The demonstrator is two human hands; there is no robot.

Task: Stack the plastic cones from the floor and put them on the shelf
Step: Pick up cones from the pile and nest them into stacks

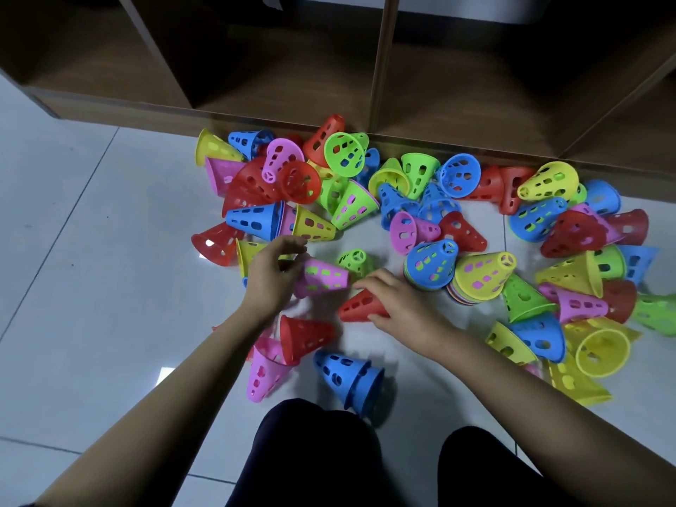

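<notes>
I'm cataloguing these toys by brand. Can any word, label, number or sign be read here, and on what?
No text can be read. The perforated plastic cones, including the pink cone in the left hand and the red cone in the right hand, show no print; nor do the brown wooden shelf or white floor tiles. A pale scrap at the shelf's top is too blurred to tell.

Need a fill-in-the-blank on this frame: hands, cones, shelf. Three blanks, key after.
1. The left hand grips the pink cone, whose holes show ___ inside.
2. The right hand grips the red cone; loose cones litter the tiled ___.
3. The wooden shelf shows ___ cones in its compartments.

Missing words: green; floor; no.
</notes>
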